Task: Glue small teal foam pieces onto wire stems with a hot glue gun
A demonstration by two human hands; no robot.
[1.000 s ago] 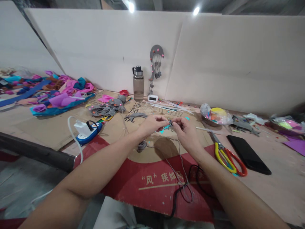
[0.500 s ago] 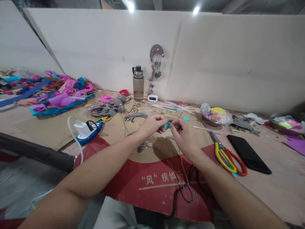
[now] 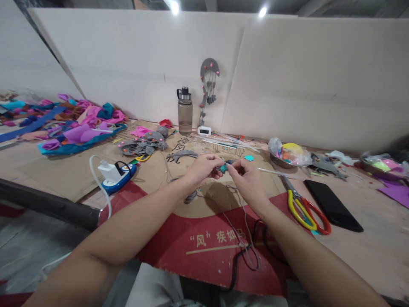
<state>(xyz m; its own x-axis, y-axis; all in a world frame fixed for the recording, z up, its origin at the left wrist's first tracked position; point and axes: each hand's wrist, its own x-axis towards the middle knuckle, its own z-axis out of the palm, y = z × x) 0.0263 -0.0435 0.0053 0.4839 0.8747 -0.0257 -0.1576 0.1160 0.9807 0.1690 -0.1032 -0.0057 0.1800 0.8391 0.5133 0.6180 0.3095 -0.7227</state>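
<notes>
Between my two hands, over the cardboard sheet (image 3: pixel 153 183), is a small teal piece (image 3: pixel 223 168), perhaps felt. My left hand (image 3: pixel 206 167) pinches it from the left. From the other side, the fingertips of my right hand (image 3: pixel 244 175) close on its edge; whether they hold a thread or needle is too small to tell. A thin grey cord (image 3: pixel 230 221) runs below my hands down the red part of the cardboard. A small grey roll (image 3: pixel 191 196) lies under my left wrist, and a grey crescent (image 3: pixel 183 154) lies beyond that hand.
Scissors (image 3: pixel 305 209) with yellow and red handles and a black phone (image 3: pixel 332 204) lie right. A bottle (image 3: pixel 185 111) stands at the back. Left are a blue power strip (image 3: pixel 119 179), grey felt pieces (image 3: pixel 143 144) and coloured fabric (image 3: pixel 79 134). A filled bowl (image 3: pixel 284 162) sits right of centre.
My right fingers have shifted slightly against the teal piece, and more of it shows. The left hand stays nearly in place. A small teal scrap beyond my right hand is more visible.
</notes>
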